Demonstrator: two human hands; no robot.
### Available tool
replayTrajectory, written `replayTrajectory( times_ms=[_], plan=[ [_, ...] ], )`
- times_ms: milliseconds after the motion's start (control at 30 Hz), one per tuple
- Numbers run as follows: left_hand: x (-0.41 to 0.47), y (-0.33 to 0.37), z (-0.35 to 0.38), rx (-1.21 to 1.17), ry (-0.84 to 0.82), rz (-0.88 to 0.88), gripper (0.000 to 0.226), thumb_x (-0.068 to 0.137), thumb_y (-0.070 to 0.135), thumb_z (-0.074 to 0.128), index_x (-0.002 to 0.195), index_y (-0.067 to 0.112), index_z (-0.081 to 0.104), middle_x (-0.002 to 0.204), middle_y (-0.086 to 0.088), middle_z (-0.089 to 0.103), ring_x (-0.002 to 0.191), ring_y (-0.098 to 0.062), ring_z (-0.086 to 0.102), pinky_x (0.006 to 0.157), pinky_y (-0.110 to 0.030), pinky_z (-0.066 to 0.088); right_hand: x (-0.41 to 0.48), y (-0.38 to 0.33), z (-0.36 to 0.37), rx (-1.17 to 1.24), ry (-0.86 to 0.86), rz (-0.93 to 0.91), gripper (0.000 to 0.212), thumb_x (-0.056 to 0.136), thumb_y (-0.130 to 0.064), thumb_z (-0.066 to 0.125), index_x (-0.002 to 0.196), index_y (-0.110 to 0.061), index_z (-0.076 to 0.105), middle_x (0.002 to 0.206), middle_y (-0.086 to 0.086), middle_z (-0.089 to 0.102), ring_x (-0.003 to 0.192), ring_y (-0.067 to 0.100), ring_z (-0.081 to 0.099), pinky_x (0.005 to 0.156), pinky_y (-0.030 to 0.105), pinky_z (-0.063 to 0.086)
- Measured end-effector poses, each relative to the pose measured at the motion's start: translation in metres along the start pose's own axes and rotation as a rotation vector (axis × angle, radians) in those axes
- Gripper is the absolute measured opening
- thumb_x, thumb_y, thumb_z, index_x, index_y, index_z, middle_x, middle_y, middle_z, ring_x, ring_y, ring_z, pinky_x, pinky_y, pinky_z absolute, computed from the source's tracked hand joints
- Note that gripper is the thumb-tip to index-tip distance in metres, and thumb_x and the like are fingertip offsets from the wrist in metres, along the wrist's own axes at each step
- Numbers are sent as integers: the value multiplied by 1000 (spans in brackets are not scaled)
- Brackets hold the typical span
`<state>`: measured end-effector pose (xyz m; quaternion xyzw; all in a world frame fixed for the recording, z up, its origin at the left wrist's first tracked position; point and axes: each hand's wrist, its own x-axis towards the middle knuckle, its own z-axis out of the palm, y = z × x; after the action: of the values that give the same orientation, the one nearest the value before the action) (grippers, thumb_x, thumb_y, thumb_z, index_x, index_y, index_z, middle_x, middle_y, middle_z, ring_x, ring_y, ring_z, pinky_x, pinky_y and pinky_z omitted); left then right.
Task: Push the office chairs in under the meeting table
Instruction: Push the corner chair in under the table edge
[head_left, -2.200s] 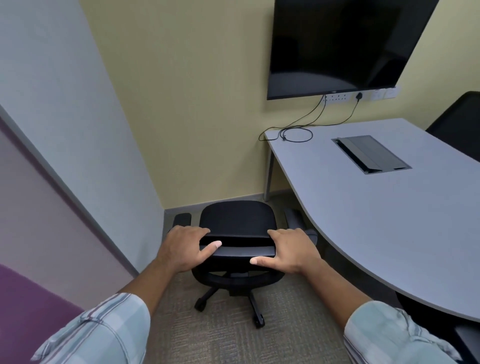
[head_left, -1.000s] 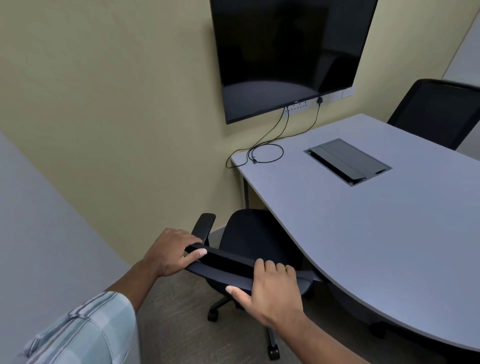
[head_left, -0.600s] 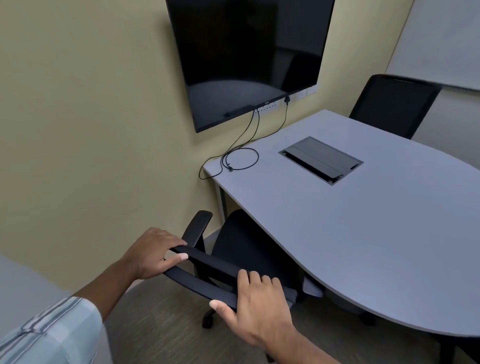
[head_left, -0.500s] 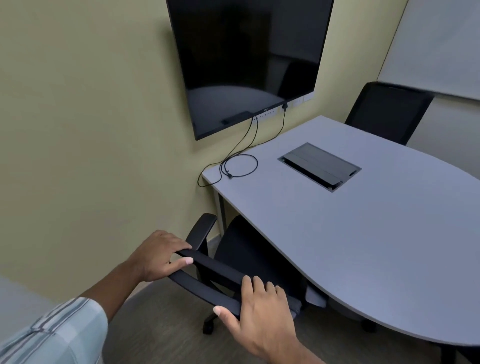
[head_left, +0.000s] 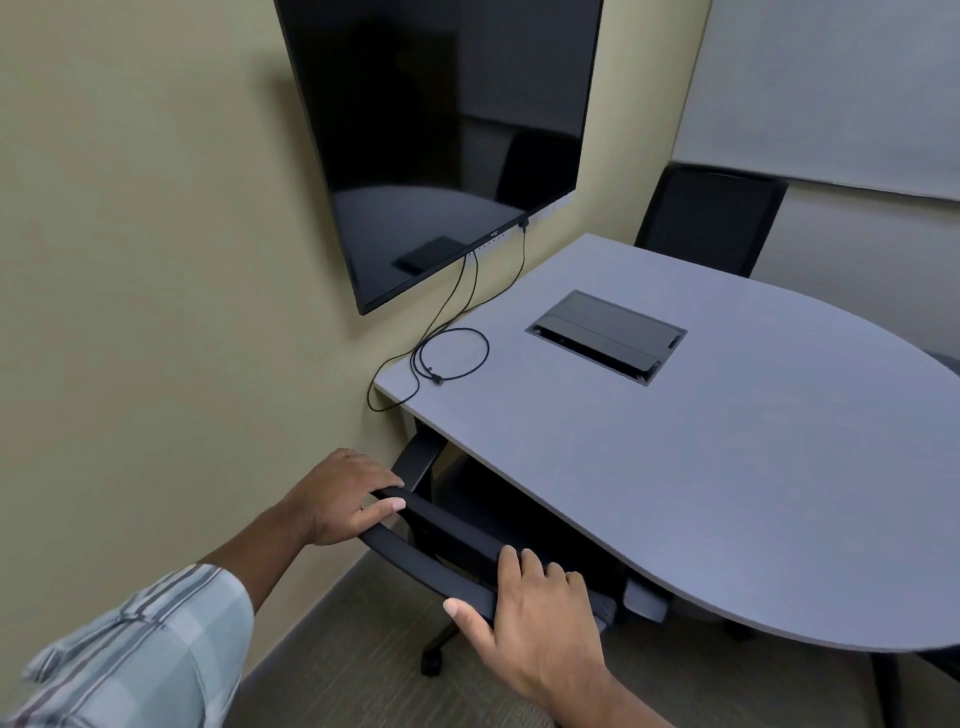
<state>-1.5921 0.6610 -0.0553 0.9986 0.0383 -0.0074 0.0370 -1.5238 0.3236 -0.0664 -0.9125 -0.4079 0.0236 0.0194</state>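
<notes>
A black office chair (head_left: 447, 535) stands at the near left edge of the grey meeting table (head_left: 727, 467). Its seat is mostly hidden beneath the tabletop; the backrest top and left armrest still show. My left hand (head_left: 337, 499) grips the left end of the backrest's top edge. My right hand (head_left: 535, 618) grips the right end of that edge, thumb below. A second black chair (head_left: 711, 218) stands at the table's far side, its backrest against the table edge.
A large dark screen (head_left: 441, 140) hangs on the yellow wall above the table's far left corner, with a looped black cable (head_left: 452, 353) lying on the tabletop. A closed cable box (head_left: 608, 335) is set into the table. Carpet floor lies below.
The chair has rolled further under the table, so less of its seat shows. Both hands stayed on the backrest's top edge, and my view swung right toward the table.
</notes>
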Motion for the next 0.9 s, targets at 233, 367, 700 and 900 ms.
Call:
replayTrajectory(
  times_ms=[233, 367, 700, 900],
  plan=[
    [35, -33, -1, 1, 36, 70, 66, 104, 69, 32, 132, 29, 76, 127, 14, 78, 117, -16, 69, 105, -39, 46, 30, -13, -5, 17, 12, 65, 113, 86, -99, -8, 132, -15, 52, 116, 11, 64, 98, 38, 61, 92, 55, 46],
    [51, -48, -1, -15, 47, 76, 70, 102, 72, 32, 133, 28, 77, 129, 11, 78, 121, -15, 68, 107, -37, 44, 46, -18, -7, 26, 34, 85, 110, 88, -98, -7, 128, -15, 54, 114, 11, 66, 96, 37, 62, 88, 53, 47],
    [115, -79, -4, -8, 66, 159, 68, 103, 72, 32, 128, 28, 78, 123, 11, 79, 115, -16, 70, 103, -38, 46, 92, -14, -9, 36, 83, 145, 104, 91, -95, -6, 120, -17, 57, 110, 10, 67, 95, 36, 63, 90, 51, 50],
    [149, -91, -9, 8, 59, 215, 56, 106, 69, 31, 111, 33, 75, 98, 14, 75, 91, -12, 66, 93, -39, 49, 119, -8, -8, 41, 97, 172, 105, 92, -94, -5, 123, -16, 59, 112, 10, 70, 96, 34, 65, 91, 49, 50]
  ],
)
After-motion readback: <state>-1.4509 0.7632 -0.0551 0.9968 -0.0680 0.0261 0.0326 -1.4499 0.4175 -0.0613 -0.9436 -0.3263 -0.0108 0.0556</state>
